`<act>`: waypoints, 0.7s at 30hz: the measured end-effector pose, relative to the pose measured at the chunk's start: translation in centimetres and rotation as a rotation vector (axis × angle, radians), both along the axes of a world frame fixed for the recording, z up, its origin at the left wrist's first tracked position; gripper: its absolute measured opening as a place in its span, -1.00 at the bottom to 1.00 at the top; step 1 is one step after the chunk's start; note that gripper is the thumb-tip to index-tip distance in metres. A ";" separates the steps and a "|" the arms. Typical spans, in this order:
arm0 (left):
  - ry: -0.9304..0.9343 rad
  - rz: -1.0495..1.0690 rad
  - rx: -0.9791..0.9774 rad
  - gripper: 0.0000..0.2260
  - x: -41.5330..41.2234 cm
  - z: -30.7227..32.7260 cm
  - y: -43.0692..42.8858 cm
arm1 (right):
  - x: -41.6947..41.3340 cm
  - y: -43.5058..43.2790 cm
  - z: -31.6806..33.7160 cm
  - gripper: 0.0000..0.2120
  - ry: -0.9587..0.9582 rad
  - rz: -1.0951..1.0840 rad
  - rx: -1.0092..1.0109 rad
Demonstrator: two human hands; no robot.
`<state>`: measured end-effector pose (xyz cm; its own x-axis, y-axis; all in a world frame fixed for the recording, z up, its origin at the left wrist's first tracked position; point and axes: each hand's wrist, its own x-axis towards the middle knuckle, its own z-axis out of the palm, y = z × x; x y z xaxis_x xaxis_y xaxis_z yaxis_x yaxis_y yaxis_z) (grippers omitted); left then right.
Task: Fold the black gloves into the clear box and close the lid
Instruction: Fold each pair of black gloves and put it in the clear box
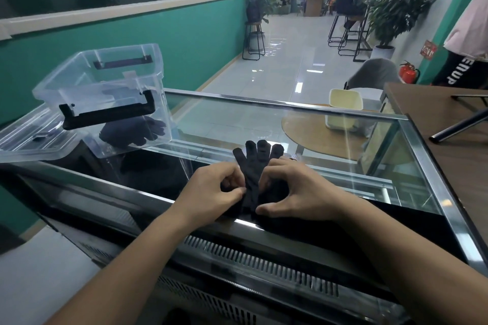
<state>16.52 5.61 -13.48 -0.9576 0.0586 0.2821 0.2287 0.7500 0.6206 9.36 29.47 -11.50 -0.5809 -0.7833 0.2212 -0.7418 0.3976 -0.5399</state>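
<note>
**Both hands on a glove at the near edge of the glass**

A black glove (254,166) lies flat on the glass tabletop (330,140), its fingers spread and pointing away from the person, its cuff end at the near metal edge. The left hand (215,190) is at the glove's left side. Its grip is closed tight, with fingers curled in and thumb tip meeting them on a bit of the black fabric. The right hand (298,192) is on the glove's right side, its fingers bent in an arch with their tips down on the palm area and the thumb lying along the cuff. Its grip is half closed and seems to gather cloth between thumb and fingers, though the dark fabric makes the fold hard to read.

To the left and farther back stands the clear box (79,82), open at the top, with a black handle (105,113) hanging on its near wall. A second glove (134,132) lies bunched inside on the bottom, toward the right corner. The lid (31,145) lies flat just left of the box, touching its base.

Through the glass show a cream bin (343,111) and a round wooden table (311,137). A brown table (449,124) adjoins the case on the right.
</note>
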 end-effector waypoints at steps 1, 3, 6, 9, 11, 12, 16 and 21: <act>0.003 -0.001 -0.018 -0.86 0.0 -0.1 0.0 | 0.0 0.0 0.0 -0.75 0.006 0.003 0.011; 0.000 -0.012 -0.016 -0.89 0.1 -0.1 0.0 | 0.1 0.0 0.0 -0.79 0.030 0.007 0.028; -0.005 -0.022 -0.003 -0.91 0.3 -0.1 0.0 | 0.2 -0.1 0.1 -0.89 0.073 0.027 0.015; -0.023 -0.042 0.004 -0.91 0.5 0.0 0.0 | 0.4 0.0 0.2 -0.89 0.047 0.031 0.031; -0.033 -0.052 0.012 -0.90 0.6 0.1 -0.1 | 0.5 0.1 0.4 -0.79 -0.009 0.044 0.069; -0.037 -0.051 0.016 -0.89 0.6 0.1 -0.1 | 0.5 0.1 0.4 -0.76 -0.017 0.052 0.086; -0.032 -0.047 0.009 -0.90 0.6 0.1 0.0 | 0.5 0.0 0.4 -0.82 0.031 0.062 0.055; -0.016 -0.046 0.009 -0.90 0.8 0.1 0.3 | 0.2 -0.4 -0.2 -0.92 0.125 0.004 -0.099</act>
